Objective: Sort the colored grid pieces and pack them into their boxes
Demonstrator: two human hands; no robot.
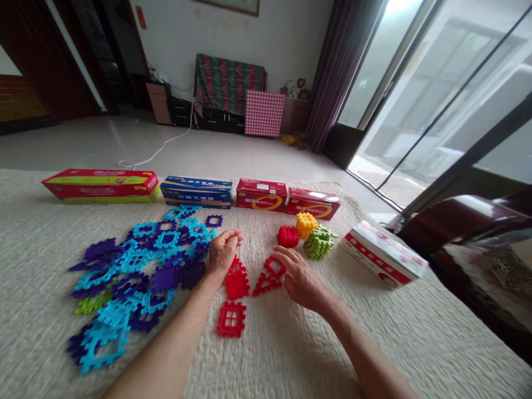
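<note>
Now the left hand [225, 250], fingers curled together, sits beside a red triangle [236, 267] pointing forward on the cloth [270, 354]; next, a second triangle [268, 284], long edge slanting crosswise; then the right hand [300, 274], fingers apart.

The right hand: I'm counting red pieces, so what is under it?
A red frame piece shows at the right hand, which seems to cover part of its edge. Whatever else lies beneath the hand is hidden.
</note>
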